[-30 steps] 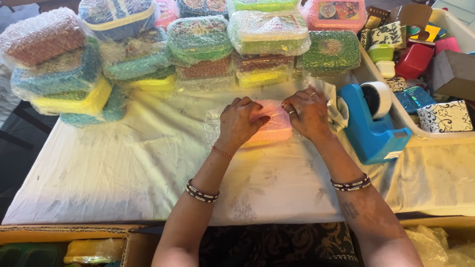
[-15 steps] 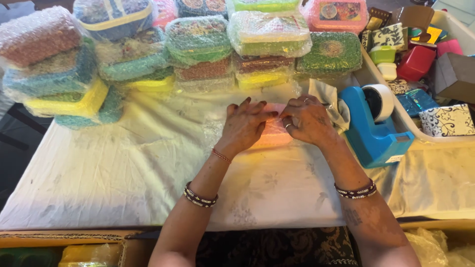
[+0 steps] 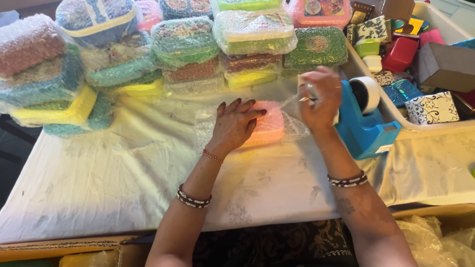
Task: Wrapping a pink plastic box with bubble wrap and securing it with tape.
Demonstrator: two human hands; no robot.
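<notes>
Left hand (image 3: pixel 236 123): yours, palm down, fingers spread and flat, pressing on the pink box (image 3: pixel 267 126) without gripping it. Beaded bracelets sit on that wrist and forearm.

Right hand (image 3: pixel 319 99): yours, raised just right of the box, fingers curled and pinched on a strip of clear tape (image 3: pixel 292 101) that runs back toward the box. Bracelets on this wrist too.

Pink box: small, flat, wrapped in bubble wrap (image 3: pixel 208 123), lying on the table (image 3: pixel 123 188) near its middle, partly under your left hand. Loose wrap spreads out on both sides of it.

Tape dispenser (image 3: pixel 363 133): blue, desk type, with a white roll on top; stands on the table just right of your right hand, partly hidden by it.

Wrapped boxes (image 3: pixel 188 39): a stacked row along the far edge of the table, each in bubble wrap; colours green, teal, yellow, brown, pink and blue. Nearest ones lie just behind the pink box, apart from it.

White bin (image 3: pixel 396 113): at the far right, beside the dispenser, holding small unwrapped boxes in red, patterned black and white, green, blue and grey.

Table: covered with a pale cloth bearing a faint floral print.

Cardboard box edge (image 3: pixel 59 247): along the near side, lower left.
</notes>
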